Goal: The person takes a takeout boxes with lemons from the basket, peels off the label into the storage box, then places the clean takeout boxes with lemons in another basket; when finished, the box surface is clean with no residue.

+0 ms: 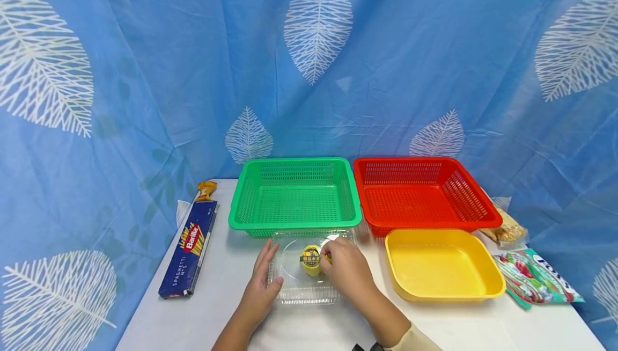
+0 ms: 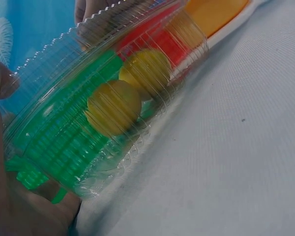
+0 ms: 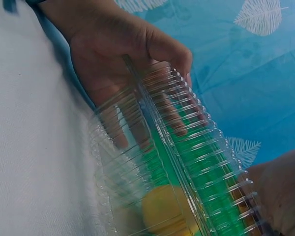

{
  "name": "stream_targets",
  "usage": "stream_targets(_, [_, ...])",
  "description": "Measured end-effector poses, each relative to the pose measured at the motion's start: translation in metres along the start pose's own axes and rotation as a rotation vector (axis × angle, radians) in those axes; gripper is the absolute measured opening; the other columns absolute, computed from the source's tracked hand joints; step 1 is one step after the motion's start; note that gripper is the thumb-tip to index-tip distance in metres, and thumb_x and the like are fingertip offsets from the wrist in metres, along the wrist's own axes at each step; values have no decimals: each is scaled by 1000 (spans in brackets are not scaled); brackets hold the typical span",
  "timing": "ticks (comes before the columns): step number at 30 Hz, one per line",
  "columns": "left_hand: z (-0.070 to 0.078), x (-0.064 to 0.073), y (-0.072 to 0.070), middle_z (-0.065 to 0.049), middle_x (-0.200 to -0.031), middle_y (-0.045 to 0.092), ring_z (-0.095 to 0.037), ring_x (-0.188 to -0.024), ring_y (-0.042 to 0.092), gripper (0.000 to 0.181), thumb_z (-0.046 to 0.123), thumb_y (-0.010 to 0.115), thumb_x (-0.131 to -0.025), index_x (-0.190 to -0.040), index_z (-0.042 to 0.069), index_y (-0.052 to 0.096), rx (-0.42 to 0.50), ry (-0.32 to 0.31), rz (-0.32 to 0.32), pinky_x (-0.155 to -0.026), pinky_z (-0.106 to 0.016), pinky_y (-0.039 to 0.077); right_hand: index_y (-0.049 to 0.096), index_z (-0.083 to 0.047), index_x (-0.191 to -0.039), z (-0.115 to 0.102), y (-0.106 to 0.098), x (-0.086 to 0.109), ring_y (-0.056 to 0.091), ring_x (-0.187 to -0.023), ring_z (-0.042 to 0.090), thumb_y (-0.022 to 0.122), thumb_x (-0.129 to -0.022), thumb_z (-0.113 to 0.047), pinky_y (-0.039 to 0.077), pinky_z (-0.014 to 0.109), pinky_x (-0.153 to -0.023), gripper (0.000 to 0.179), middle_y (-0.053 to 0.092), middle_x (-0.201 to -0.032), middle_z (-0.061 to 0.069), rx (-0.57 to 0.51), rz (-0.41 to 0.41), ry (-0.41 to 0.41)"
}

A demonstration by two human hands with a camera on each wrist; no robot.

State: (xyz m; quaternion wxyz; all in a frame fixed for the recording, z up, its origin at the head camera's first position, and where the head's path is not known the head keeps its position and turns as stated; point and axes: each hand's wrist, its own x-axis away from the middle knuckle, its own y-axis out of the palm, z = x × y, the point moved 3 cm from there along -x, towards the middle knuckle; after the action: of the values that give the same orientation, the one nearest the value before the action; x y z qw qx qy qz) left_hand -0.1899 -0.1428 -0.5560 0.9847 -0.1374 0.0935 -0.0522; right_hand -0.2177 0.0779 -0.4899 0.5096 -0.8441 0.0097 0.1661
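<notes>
A clear plastic clamshell box [image 1: 309, 294] lies on the white table, with two yellow round fruits [image 2: 114, 108] inside. A yellow and black label [image 1: 310, 257] shows on its top. My left hand [image 1: 260, 289] rests against the box's left side, its fingers straight and its thumb spread at the near left corner. Over the right part of the lid is my right hand [image 1: 350, 270], knuckles up, close beside the label. Its fingertips are hidden in the head view, and I cannot tell whether they pinch anything.
Behind the box stand a green basket [image 1: 295, 224] and a red basket [image 1: 429, 225]. A yellow tub [image 1: 444, 294] is to the right. A spaghetti box [image 1: 188, 251] and a small orange packet [image 1: 206, 190] lie left. Far right are a bag of pale pieces [image 1: 509, 230] and a colourful packet [image 1: 541, 278].
</notes>
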Motion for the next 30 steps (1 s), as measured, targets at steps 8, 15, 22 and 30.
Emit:
stream_targets(8, [-2, 0, 0, -13, -176, 10, -46, -160, 7, 81, 2, 60, -90, -165, 11, 32, -2, 46, 3, -118, -79, 10, 64, -20, -78, -1, 0, 2, 52, -76, 9, 71, -87, -14, 50, 29, -70, 13, 56, -79, -11, -16, 13, -6])
stream_targets(15, [-2, 0, 0, -14, -176, 9, -47, -160, 5, 80, 3, 60, -91, -165, 12, 31, -2, 50, -3, -118, -80, 11, 66, -19, -81, -1, -2, 3, 55, -80, 9, 72, -88, -14, 53, 31, -74, 11, 59, -83, -10, -51, 11, 13])
stream_targets(22, [-1, 0, -1, -16, -176, 8, -49, -160, 4, 81, 4, 60, -91, -165, 11, 30, 9, 54, -11, -118, -79, 10, 64, -21, -81, -1, -3, 4, 54, -82, 8, 70, -89, -14, 52, 31, -74, 13, 59, -85, -11, -83, 17, 22])
stream_targets(30, [0, 1, 0, -16, -176, 7, -48, -160, 4, 81, 3, 60, -91, -166, 11, 29, 18, 40, -17, -119, -78, 10, 62, -22, -80, 1, -3, 6, 52, -79, 8, 68, -88, -13, 48, 29, -70, 14, 56, -83, -12, -117, 40, 23])
